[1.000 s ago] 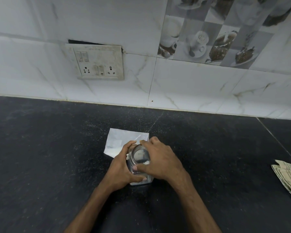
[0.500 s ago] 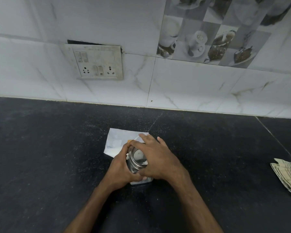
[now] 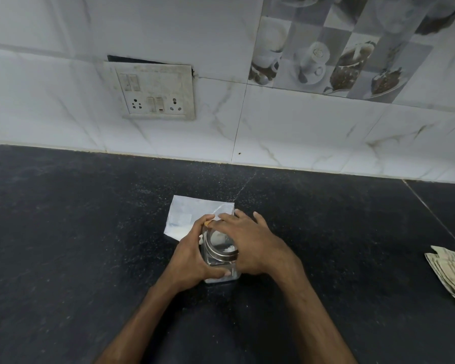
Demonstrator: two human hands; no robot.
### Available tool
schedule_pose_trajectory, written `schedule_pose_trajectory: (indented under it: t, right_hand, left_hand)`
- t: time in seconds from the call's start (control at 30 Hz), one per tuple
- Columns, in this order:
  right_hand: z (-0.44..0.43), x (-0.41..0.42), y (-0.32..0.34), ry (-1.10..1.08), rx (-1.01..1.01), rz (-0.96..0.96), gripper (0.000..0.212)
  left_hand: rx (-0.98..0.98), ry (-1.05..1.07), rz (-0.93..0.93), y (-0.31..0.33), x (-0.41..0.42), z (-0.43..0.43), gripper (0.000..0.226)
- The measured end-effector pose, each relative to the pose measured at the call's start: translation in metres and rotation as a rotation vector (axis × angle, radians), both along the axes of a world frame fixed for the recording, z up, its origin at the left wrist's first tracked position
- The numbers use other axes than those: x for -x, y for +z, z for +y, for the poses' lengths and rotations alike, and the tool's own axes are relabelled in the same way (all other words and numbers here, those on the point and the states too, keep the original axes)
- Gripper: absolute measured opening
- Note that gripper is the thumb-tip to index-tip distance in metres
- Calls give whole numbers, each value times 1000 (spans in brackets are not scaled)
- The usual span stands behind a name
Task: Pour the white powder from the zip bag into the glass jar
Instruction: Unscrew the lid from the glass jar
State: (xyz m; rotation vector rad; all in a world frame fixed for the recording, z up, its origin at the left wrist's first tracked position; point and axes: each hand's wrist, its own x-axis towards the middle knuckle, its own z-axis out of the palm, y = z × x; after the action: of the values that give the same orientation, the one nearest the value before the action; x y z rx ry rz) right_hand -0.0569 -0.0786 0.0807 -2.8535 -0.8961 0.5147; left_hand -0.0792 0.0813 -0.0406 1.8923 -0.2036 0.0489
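Note:
A clear glass jar (image 3: 221, 269) stands on the black counter (image 3: 76, 245), with a metal-rimmed lid (image 3: 218, 245) on top and white powder showing at its base. My left hand (image 3: 192, 258) wraps the jar's left side. My right hand (image 3: 255, 245) lies over the lid with its fingers along the rim. The zip bag (image 3: 187, 216) lies flat on the counter just behind the jar, translucent, with a little white powder in its near-left corner; my hands hide its near edge.
A folded striped cloth (image 3: 452, 274) lies at the counter's right edge. The tiled wall (image 3: 300, 132) rises behind the counter, with a switch and socket plate (image 3: 153, 93) at upper left.
My right hand has turned on the lid, its fingers sweeping further over the top and towards the bag. The left hand and the jar stay in place.

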Motion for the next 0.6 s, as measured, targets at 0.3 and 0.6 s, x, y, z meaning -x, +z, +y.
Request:
schedule_pose_trajectory:
  t: [0.3, 0.6]
  right_hand:
    - [3, -3, 3, 28, -35, -64, 86]
    - [-48, -18, -1, -166, -626, -145, 95]
  left_hand:
    - [-15, 5, 2, 2, 1, 0, 116]
    - [3, 11, 34, 2, 5, -3, 116]
